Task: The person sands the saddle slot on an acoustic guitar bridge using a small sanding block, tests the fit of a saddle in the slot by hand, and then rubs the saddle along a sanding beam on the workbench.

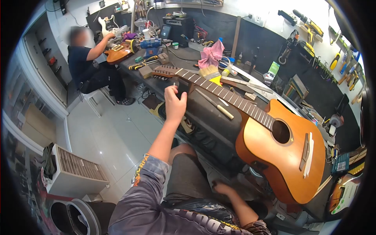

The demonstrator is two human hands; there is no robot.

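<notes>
An acoustic guitar lies face up along the bench edge, its neck running to the headstock at upper left. My left hand is raised just below the headstock, in front of the bench, with its fingers curled together. A small pale tip shows above those fingers, too small to name. Low by my thigh, my right hand hangs in shadow beside the guitar body; its fingers are not clear. On the bench below the neck lies a slim tool with a pale handle.
A wide brush and a pink cloth lie behind the neck. Wooden blocks sit beyond the headstock. At the far bench end, a seated person handles an electric guitar. Tools hang on the wall.
</notes>
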